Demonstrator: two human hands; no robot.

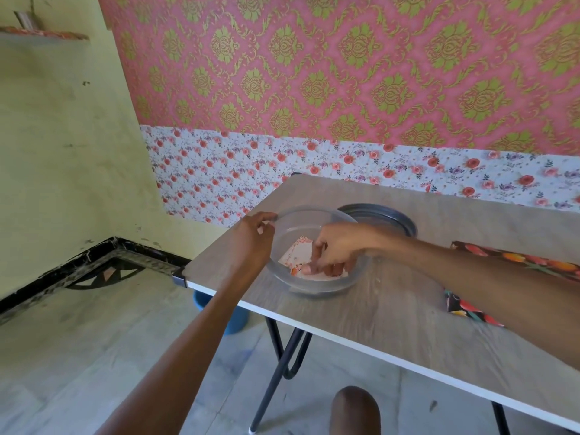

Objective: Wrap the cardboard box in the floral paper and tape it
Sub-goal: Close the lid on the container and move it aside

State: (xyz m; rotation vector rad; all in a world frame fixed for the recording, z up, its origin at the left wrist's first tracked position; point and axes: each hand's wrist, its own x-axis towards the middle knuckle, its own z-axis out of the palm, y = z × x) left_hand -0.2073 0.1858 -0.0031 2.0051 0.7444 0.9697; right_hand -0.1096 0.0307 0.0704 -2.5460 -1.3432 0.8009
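Observation:
A clear round plastic container (pixel 284 282) stands near the left end of the wooden table (pixel 392 312). My left hand (pixel 252 243) grips its left rim. My right hand (pixel 337 249) reaches down inside it, fingers pinched on a small piece of floral paper (pixel 296 252) lying at the bottom. A dark sheet printed with red and orange flowers (pixel 467 304) lies on the table at the right, partly hidden under my right forearm. No cardboard box or tape shows in view.
A dark round lid (pixel 386 216) lies just behind the container. A blue bucket (pixel 232 318) sits on the floor under the table's left edge. The table backs onto a patterned wall. My knee (pixel 354 409) shows at the bottom.

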